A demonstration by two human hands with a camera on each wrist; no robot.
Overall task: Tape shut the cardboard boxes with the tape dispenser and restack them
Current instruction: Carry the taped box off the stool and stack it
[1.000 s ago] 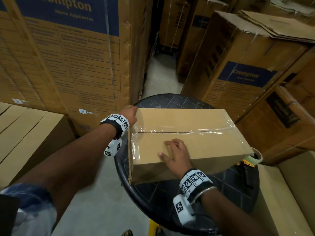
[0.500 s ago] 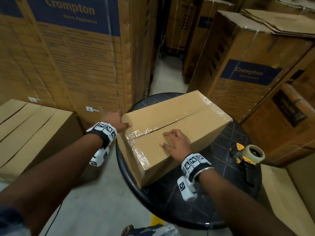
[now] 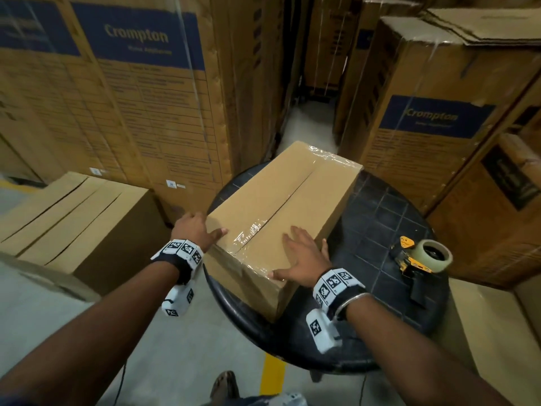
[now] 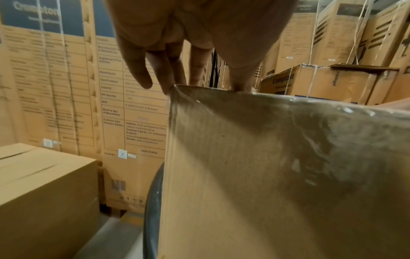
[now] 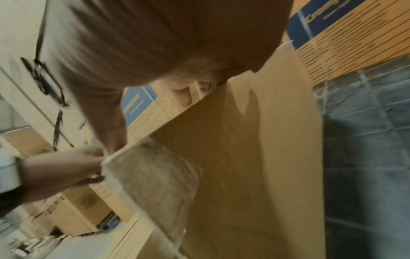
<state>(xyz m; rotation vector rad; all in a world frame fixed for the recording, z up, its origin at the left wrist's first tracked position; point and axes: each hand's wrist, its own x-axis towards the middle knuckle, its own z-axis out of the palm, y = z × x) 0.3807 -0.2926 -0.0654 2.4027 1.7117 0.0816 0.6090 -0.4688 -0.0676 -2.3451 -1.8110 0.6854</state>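
A plain cardboard box (image 3: 278,206) lies on the round black table (image 3: 380,218), its long side pointing away from me. Clear tape covers its centre seam and wrinkles over both ends. My left hand (image 3: 205,232) touches the near left corner, thumb on top and fingers down the side; in the left wrist view the fingers (image 4: 173,70) hang straight past that corner of the box (image 4: 277,175). My right hand (image 3: 301,259) lies flat on the top near the right corner, fingers spread. The yellow-and-black tape dispenser (image 3: 421,259) lies on the table to the right.
Tall printed cartons (image 3: 140,98) stand close behind on the left, and more cartons (image 3: 433,118) on the right, with a narrow aisle between. A low plain box (image 3: 76,224) sits on the floor at the left. A yellow floor line (image 3: 272,373) runs beneath the table.
The box has been turned on the table from crosswise to lengthwise, its left end swinging toward me. My right hand slid to the near right corner; the dispenser came into full view.
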